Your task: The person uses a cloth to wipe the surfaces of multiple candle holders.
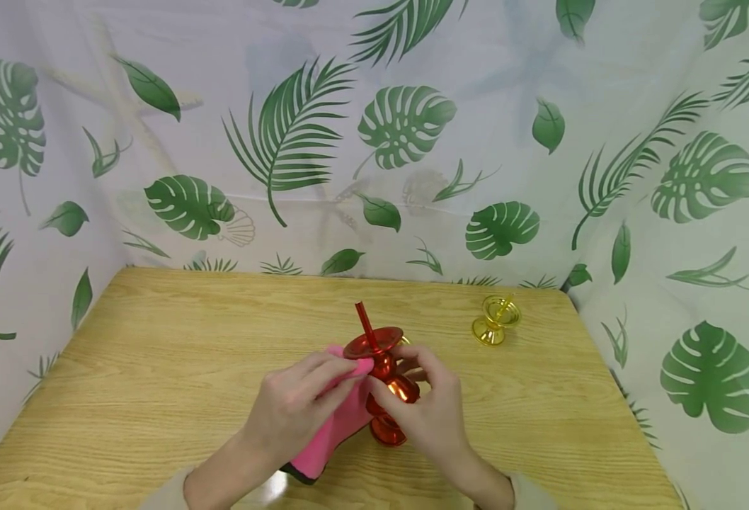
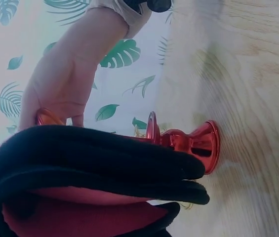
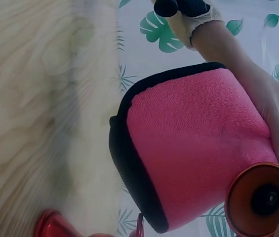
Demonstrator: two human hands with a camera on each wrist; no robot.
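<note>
Red and glossy, the dish-topped candlestick (image 1: 384, 366) slants between my hands, its spike (image 1: 365, 326) towards eleven o'clock. My right hand (image 1: 432, 405), nearer, grips it from four o'clock; my left hand (image 1: 299, 394), at eight, pinches a pink, black-edged plush cloth (image 1: 344, 416) against it.

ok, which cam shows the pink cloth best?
Right wrist: most of the pink cloth's broad fuzzy face shows there, with dark edging. That's the pink cloth. Head shows it smaller, partly hidden by the left hand. Left wrist shows it close up, mostly dark folded layers with some pink between.
</note>
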